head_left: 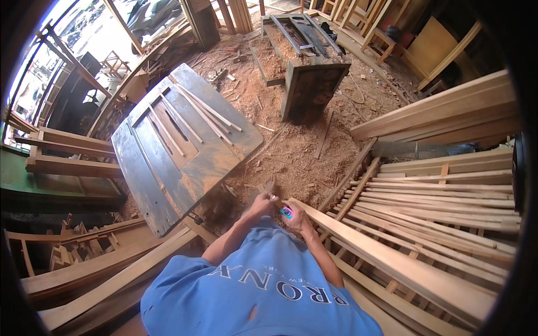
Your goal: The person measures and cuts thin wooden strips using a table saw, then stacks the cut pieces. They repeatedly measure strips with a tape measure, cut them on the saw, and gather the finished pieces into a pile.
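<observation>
My two hands are close together in front of my blue shirt, above the sawdust-covered floor. My right hand [299, 219] is closed around a small object with a bright pink and cyan face [287, 212], too small to name. Just to its left, my left hand [262, 205] has its fingers pinched together. A pale spot shows at those fingertips, but what they hold, if anything, I cannot make out. A long wooden board [381, 252] runs from beside my right hand toward the lower right.
Ahead on the left, a grey metal-topped work table [143, 168] bears several thin wooden strips [204, 109]. A dusty machine stand [311, 89] is farther off. Stacked wooden slats [431, 204] fill the right side. Long planks [112, 266] lie at lower left.
</observation>
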Demonstrator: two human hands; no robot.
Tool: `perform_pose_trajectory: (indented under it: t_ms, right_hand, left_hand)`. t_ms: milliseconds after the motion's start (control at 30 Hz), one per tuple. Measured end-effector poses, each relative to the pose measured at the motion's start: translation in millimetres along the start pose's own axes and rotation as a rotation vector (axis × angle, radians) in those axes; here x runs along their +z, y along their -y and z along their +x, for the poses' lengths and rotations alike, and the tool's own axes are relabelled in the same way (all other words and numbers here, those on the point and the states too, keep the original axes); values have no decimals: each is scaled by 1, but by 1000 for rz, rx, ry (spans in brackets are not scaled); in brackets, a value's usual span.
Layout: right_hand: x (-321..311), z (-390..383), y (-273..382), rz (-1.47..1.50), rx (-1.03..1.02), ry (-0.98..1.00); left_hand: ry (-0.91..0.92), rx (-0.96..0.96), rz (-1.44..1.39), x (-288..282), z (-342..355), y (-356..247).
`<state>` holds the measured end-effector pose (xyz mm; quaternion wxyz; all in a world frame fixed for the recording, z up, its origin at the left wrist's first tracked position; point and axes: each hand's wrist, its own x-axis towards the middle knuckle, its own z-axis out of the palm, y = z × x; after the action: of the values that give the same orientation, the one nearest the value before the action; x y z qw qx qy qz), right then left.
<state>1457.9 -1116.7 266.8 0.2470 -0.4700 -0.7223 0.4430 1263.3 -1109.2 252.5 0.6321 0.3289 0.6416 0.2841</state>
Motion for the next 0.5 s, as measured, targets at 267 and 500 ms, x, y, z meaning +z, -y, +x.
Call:
perform_pose_trajectory:
  t_ms: [267,500]
  right_hand:
    - [-87,108,-70,-147,120,-246]
    - [-137,263,-64,-186,96,-267]
  left_hand:
    - [-150,352,-24,-109,198,-232]
    - [-84,278,236,-75,277,-260]
